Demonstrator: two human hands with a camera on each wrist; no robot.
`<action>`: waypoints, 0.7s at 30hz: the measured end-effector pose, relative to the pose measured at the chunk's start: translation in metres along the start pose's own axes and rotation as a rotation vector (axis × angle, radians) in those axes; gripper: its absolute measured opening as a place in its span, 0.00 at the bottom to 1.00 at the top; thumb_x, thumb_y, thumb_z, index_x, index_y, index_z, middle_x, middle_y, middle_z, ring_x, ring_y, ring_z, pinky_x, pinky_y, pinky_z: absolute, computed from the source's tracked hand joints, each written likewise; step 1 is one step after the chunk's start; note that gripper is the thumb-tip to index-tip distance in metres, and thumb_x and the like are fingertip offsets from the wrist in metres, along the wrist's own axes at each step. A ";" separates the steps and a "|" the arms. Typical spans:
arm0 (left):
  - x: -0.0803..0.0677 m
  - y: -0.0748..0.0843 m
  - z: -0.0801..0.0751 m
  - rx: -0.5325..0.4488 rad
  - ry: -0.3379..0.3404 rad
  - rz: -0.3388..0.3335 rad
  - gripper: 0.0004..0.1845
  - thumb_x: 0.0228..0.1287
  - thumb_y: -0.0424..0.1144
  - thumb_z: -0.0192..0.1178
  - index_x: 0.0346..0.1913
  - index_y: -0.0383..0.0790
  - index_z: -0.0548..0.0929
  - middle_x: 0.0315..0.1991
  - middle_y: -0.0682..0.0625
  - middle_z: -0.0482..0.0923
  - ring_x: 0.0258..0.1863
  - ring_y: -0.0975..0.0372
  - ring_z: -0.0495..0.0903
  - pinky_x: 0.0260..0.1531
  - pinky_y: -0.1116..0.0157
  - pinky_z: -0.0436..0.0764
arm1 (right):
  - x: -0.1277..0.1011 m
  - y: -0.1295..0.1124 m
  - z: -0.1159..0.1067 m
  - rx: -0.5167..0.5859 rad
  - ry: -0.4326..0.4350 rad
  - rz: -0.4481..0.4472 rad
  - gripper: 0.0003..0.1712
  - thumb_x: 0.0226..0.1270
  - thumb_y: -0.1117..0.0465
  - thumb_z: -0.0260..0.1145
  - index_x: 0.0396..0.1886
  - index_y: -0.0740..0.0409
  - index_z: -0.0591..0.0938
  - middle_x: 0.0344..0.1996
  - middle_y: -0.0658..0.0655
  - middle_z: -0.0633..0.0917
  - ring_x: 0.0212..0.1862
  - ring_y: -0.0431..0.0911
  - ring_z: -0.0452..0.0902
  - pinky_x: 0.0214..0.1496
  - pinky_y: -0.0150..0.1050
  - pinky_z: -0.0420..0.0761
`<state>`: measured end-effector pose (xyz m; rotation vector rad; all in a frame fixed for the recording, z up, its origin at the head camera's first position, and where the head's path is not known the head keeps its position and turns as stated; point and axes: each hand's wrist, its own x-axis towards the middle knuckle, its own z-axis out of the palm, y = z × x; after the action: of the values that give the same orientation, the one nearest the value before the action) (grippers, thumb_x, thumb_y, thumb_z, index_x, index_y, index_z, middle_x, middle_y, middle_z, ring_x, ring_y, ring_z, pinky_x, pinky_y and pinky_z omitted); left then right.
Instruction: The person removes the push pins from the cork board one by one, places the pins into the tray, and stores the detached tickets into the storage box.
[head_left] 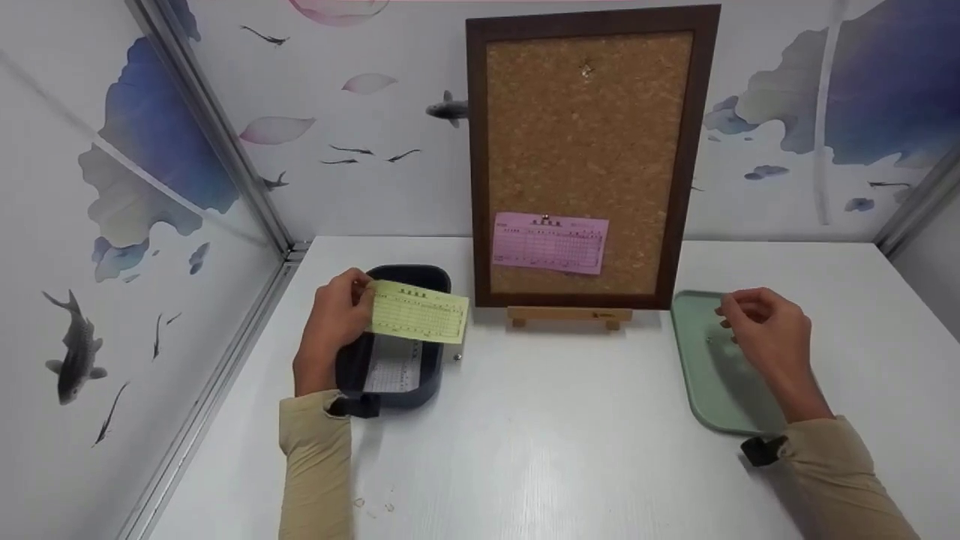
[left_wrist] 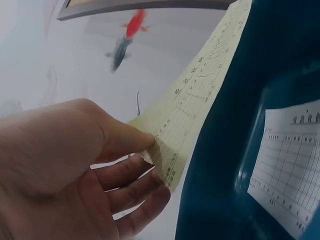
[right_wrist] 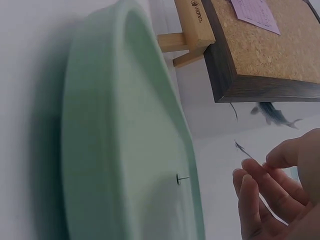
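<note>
My left hand (head_left: 335, 315) pinches the left end of a yellow-green printed slip (head_left: 420, 311), held above a dark blue bin (head_left: 431, 390). The left wrist view shows the thumb and fingers at one corner of the slip. A white printed slip (left_wrist: 295, 160) lies inside the bin. My right hand (head_left: 769, 337) is over a green tray (head_left: 694, 397), thumb and index fingertip together; whether something small sits between them is too unclear to tell. On the tray lies one push pin (right_wrist: 181, 179), point up, apart from the fingers.
A framed cork board (head_left: 585, 150) stands on a wooden easel (head_left: 570, 313) at the back. A pink slip (head_left: 550, 244) is pinned low on it, and small shiny pins (head_left: 586, 70) are near its top. Another small shiny pin (head_left: 457, 358) is beside the bin.
</note>
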<state>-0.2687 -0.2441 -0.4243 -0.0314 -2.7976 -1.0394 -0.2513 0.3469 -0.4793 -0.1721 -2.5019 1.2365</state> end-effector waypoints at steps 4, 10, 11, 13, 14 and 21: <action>-0.001 -0.008 -0.004 0.034 0.017 -0.004 0.13 0.84 0.32 0.49 0.59 0.30 0.82 0.53 0.30 0.85 0.47 0.43 0.86 0.47 0.48 0.84 | 0.000 0.004 0.001 -0.015 -0.032 0.019 0.25 0.82 0.43 0.64 0.56 0.60 0.86 0.43 0.58 0.94 0.36 0.31 0.87 0.36 0.23 0.83; -0.004 -0.010 -0.001 0.161 0.026 -0.012 0.14 0.83 0.28 0.48 0.56 0.35 0.85 0.57 0.33 0.84 0.56 0.39 0.84 0.56 0.39 0.81 | -0.002 0.002 0.004 -0.010 -0.061 0.013 0.24 0.82 0.45 0.65 0.56 0.62 0.86 0.44 0.60 0.94 0.36 0.31 0.88 0.36 0.25 0.84; -0.003 -0.009 0.001 0.189 0.031 -0.002 0.14 0.83 0.27 0.49 0.55 0.36 0.85 0.56 0.34 0.85 0.56 0.39 0.84 0.56 0.37 0.80 | -0.003 0.001 0.006 -0.009 -0.061 0.004 0.23 0.82 0.46 0.65 0.55 0.62 0.87 0.44 0.60 0.94 0.36 0.32 0.88 0.35 0.25 0.84; -0.003 -0.006 0.006 0.235 0.045 0.024 0.14 0.82 0.27 0.50 0.53 0.37 0.87 0.54 0.35 0.85 0.56 0.40 0.84 0.57 0.37 0.80 | -0.005 -0.003 0.009 0.000 -0.063 -0.023 0.21 0.81 0.47 0.66 0.53 0.62 0.87 0.43 0.61 0.94 0.35 0.33 0.89 0.34 0.26 0.84; -0.002 -0.004 0.009 0.251 0.054 0.042 0.15 0.82 0.26 0.50 0.52 0.37 0.88 0.52 0.36 0.86 0.54 0.40 0.84 0.56 0.37 0.80 | -0.007 -0.005 0.011 0.001 -0.063 -0.038 0.21 0.81 0.48 0.67 0.52 0.62 0.88 0.42 0.62 0.94 0.34 0.34 0.89 0.33 0.26 0.84; 0.005 0.006 0.028 0.294 0.088 0.151 0.15 0.79 0.27 0.54 0.47 0.41 0.92 0.47 0.41 0.90 0.52 0.43 0.85 0.55 0.38 0.80 | -0.024 -0.037 0.043 -0.042 -0.126 -0.164 0.13 0.79 0.51 0.70 0.47 0.56 0.90 0.39 0.59 0.94 0.39 0.35 0.87 0.39 0.25 0.81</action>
<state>-0.2773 -0.2213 -0.4402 -0.1551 -2.7853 -0.5765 -0.2423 0.2861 -0.4804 0.1028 -2.5897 1.1627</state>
